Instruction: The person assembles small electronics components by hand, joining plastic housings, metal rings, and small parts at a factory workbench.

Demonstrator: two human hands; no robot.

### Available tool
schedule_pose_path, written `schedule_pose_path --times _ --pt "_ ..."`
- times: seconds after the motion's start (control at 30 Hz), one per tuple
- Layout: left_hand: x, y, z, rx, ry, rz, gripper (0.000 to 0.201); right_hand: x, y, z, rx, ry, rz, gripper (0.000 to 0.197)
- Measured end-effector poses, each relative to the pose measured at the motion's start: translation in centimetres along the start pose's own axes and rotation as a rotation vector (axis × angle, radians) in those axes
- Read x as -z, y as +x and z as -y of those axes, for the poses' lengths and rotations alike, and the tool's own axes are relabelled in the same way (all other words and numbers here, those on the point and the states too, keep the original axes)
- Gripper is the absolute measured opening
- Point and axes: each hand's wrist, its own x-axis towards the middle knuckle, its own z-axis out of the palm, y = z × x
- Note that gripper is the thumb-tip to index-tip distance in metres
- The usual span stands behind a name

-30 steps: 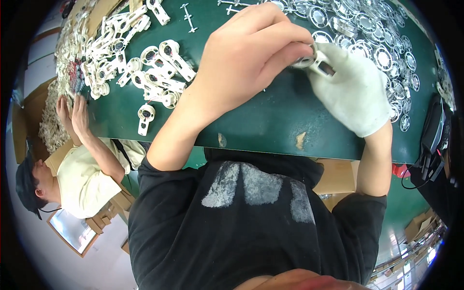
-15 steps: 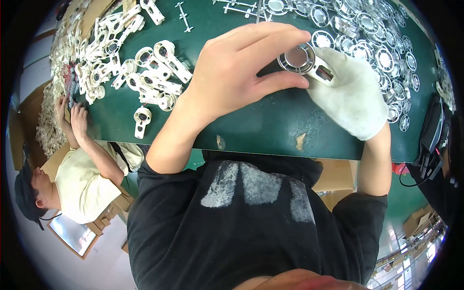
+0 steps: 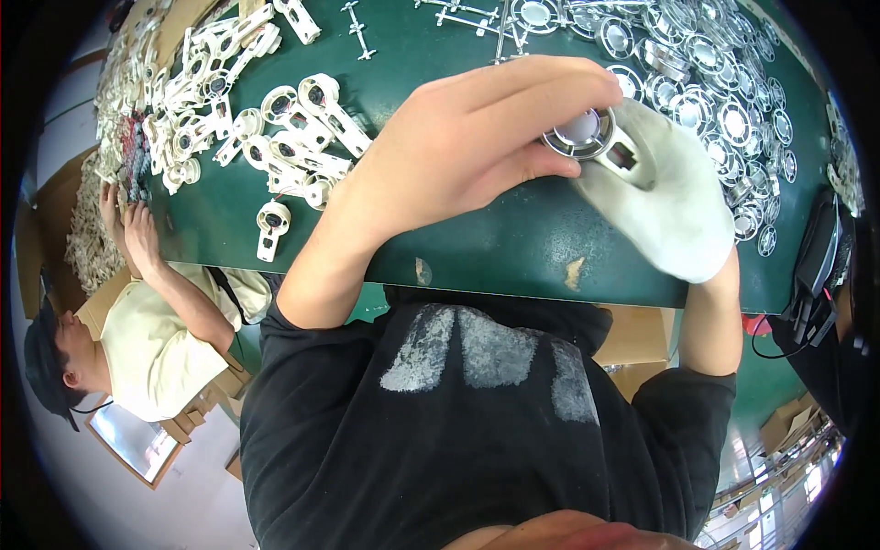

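Note:
My bare left hand (image 3: 458,151) curls its thumb and fingers round the rim of a chrome ring cover (image 3: 581,130), which has a pale round centre. The cover sits at the round head of a white fan housing (image 3: 627,158); whether it is fully seated I cannot tell. In a white glove, my right hand (image 3: 674,206) grips that housing from the right, and a dark slot shows in its short handle. Both hands are above the green table, fingers closed. The glove and left fingers hide part of the housing and rim.
Many chrome ring covers (image 3: 734,122) are heaped at the right. White fan housings (image 3: 298,156) with dark motors lie on the left, one (image 3: 272,229) apart near the edge. Thin chrome sprues (image 3: 477,20) lie at the back. A co-worker (image 3: 160,321) sits at the left.
Both hands have shifted slightly right and nearer to me with the fan housing. The cover has tilted, and its centre now looks paler. The left fingers have closed further round its rim.

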Motion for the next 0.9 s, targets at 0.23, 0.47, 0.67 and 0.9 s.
schedule_pose_path --times 0.23,0.47,0.67,0.9 --pt "-0.5 0.1 -0.4 -0.091 -0.163 -0.006 0.059 0.0 -0.2 0.2 -0.168 0.243 0.235 0.035" --pt "0.5 0.3 -0.1 -0.060 -0.080 0.054 0.060 -0.2 -0.3 -0.6 -0.322 0.718 0.206 0.080" --pt "0.2 0.4 -0.6 -0.018 0.011 0.039 0.059 0.5 -0.3 -1.8 -0.254 0.652 0.310 0.079" --pt "0.8 0.3 -0.3 0.045 -0.156 0.122 0.059 0.6 -0.6 -1.3 -0.324 0.712 0.333 0.072"
